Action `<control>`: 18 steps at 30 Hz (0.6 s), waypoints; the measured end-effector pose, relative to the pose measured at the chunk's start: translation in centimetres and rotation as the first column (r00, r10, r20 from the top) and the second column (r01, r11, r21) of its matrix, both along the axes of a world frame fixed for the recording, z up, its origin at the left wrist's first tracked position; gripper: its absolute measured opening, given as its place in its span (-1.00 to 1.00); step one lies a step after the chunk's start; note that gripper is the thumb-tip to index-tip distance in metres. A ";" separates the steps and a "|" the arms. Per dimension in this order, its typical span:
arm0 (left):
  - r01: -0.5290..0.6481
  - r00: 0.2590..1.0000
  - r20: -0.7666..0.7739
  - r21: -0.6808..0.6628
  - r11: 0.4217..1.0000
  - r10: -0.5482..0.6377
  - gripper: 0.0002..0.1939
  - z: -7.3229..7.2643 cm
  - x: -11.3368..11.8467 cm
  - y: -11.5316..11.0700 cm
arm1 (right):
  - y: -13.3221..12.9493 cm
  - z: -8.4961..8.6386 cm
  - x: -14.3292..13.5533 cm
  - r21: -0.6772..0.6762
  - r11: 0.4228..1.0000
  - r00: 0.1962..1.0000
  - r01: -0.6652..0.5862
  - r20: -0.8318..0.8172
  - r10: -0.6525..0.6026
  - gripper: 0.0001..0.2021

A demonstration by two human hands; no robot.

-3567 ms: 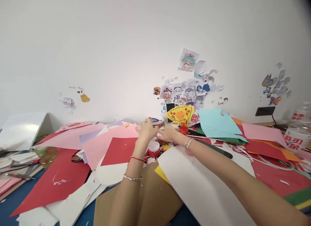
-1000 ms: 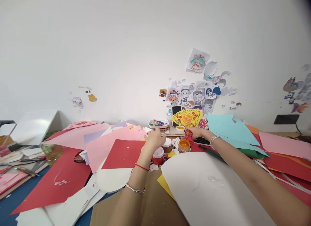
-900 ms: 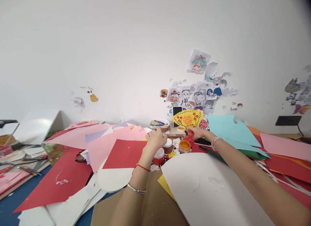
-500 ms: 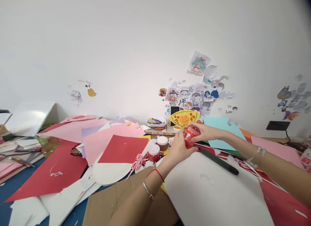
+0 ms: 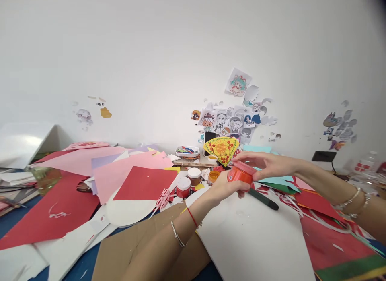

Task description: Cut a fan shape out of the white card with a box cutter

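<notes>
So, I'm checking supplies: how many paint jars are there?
4: the scarlet jar held by left hand and right hand; the capped red jar left of them; the capped brown jar behind it; the open amber jar right of that. Others may be hidden.

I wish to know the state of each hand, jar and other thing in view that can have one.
Left hand: wrapped around the held red jar.
Right hand: at that jar's lid.
Held red jar: lid on, tilted.
Pale-lidded red jar: lid on, upright.
Brown jar: lid on, upright.
Orange jar: lid off.
Phone: propped up, screen dark.
</notes>
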State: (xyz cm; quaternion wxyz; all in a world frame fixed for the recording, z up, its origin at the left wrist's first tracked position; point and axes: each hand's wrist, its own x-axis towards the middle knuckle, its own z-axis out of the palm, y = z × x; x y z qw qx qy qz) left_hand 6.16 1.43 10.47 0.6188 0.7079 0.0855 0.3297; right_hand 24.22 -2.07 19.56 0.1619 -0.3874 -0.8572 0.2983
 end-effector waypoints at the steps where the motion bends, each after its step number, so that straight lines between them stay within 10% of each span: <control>1: 0.174 0.984 0.054 -0.080 0.982 -0.170 -0.72 0.0 -0.1 0.0 | -0.2 0.2 0.0 -0.021 0.999 0.999 -0.026 -0.038 0.025 -0.42; 5: 0.409 0.909 0.139 -0.107 0.906 -0.393 -0.66 0.1 -0.4 -0.2 | -1.2 1.4 -1.0 0.017 1.000 1.000 -0.026 -0.012 0.026 -0.39; 9: 0.052 0.995 -0.085 0.075 0.996 -0.046 -0.82 0.9 -0.4 -0.9 | -2.1 2.1 -3.5 0.239 0.964 0.979 0.118 0.132 -0.152 -0.70; 16: -0.391 0.915 -0.010 0.231 0.891 0.404 -0.72 2.4 -1.2 -1.0 | -2.4 1.7 -6.0 0.463 0.806 0.842 0.369 0.200 -0.501 -0.58; 18: -0.349 0.933 -0.018 0.201 0.915 0.360 -0.74 2.9 -1.8 -1.0 | -2.7 1.3 -6.1 0.507 0.789 0.838 0.347 0.210 -0.504 -0.61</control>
